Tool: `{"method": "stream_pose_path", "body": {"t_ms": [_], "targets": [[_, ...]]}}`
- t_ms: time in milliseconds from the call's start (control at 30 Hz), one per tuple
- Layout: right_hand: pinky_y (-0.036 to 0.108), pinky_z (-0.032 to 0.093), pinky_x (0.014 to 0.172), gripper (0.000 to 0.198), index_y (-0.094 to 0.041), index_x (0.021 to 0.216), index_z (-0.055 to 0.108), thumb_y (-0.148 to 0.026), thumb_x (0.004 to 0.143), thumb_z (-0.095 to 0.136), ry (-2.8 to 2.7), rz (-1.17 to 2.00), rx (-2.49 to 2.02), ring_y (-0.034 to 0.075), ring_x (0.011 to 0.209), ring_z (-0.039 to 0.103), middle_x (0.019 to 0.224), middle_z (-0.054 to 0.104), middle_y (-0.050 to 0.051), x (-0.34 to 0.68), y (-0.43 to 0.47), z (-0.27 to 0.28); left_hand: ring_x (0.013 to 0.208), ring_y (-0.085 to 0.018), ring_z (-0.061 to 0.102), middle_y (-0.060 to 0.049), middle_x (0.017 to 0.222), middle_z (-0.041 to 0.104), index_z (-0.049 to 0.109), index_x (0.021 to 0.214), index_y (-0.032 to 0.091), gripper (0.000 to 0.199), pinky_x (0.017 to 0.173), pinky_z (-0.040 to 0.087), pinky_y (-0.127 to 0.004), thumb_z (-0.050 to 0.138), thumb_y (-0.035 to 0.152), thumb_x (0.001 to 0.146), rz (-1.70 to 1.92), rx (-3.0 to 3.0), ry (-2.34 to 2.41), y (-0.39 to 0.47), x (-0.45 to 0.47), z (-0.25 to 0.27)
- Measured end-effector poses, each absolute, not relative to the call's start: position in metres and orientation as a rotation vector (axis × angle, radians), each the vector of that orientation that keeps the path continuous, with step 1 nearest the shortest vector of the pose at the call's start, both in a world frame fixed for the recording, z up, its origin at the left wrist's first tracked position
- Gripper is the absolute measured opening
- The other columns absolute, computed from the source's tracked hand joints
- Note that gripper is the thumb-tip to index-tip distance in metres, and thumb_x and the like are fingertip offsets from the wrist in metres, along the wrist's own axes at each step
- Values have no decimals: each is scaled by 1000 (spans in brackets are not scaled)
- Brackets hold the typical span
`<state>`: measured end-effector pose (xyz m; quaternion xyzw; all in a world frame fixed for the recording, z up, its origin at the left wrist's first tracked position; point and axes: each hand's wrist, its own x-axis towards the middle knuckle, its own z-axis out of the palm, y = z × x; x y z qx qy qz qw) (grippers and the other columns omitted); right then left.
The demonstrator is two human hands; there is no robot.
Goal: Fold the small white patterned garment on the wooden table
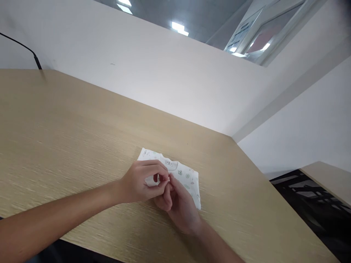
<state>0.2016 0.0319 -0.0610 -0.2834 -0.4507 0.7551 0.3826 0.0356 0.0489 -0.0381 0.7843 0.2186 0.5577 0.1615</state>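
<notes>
A small white shirt [189, 178] with a pale green and pink print lies folded on the table, its neckline and a small neck label [169, 163] facing away from me. My left hand [149, 180] is over the shirt's left part, thumb and forefinger pinched together. From the lower right, my right hand [178, 202] meets it, fingers curled and thumb tip against the left fingertips. Both pinches come together just below the neckline. Whatever lies between the fingertips is too small and too covered to make out. The hands hide the shirt's middle and lower left.
The wood-grain table [82, 146] runs up to a white partition [153, 73] at the back. A black cable [20, 43] hangs down at the far left. Beyond the table's right edge stands a lighter wooden surface [326, 179] with a dark space under it.
</notes>
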Motion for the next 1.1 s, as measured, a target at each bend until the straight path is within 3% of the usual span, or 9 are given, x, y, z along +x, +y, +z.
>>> {"method": "stream_pose_path", "body": {"t_ms": [500,800,1100], "targets": [[30,28,57,66,-19,49,54,-59,101,43,-1327,1803,-700,15,54,39,46,37,2,204,33,-56,69,-11,65,-2,83,72,68,90,17,8,65,56,-20,64,10,89,1590,2190,640,49,34,-40],[29,33,57,65,-17,54,59,-61,100,46,-1467,1646,-945,15,56,45,53,52,5,209,33,-58,75,-12,68,-4,88,73,65,94,16,10,71,56,-20,63,7,89,1605,2429,535,56,29,-47],[30,28,57,61,-17,51,57,-53,99,48,-1323,1835,-802,14,54,42,49,45,3,208,36,-55,77,-13,68,-5,89,72,64,90,16,11,73,57,-22,64,5,85,1579,2381,543,58,31,-49]]}}
